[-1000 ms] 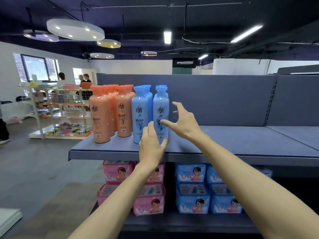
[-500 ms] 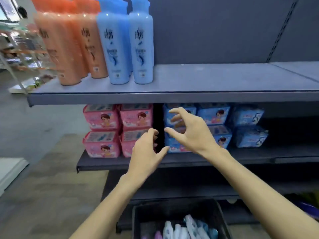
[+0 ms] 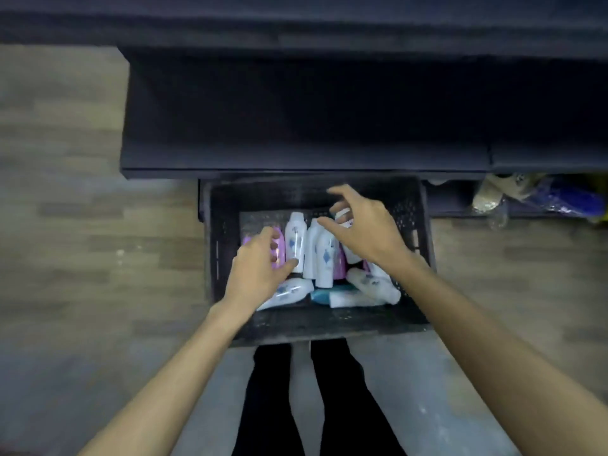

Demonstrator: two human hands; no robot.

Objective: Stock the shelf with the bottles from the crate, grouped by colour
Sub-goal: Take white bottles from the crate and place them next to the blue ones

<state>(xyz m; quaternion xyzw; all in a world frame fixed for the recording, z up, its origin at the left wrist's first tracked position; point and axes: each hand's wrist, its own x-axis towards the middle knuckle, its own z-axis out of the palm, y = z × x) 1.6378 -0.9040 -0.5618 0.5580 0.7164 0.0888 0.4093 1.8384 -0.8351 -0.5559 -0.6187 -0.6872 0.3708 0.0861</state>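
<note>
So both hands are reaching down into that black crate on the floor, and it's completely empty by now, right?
Not empty. The head view shows both the left hand and right hand reaching into the black crate, which still holds white bottles, a purple bottle and a teal one.

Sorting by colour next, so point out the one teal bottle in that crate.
The teal bottle lies on its side near the front wall of the black crate, between two white bottles. It is the only blue-green one; the others are white or pink-purple.

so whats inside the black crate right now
White bottles, a pink bottle and a teal bottle lie jumbled in the crate. Both hands, left and right, cover more bottles underneath.
</note>
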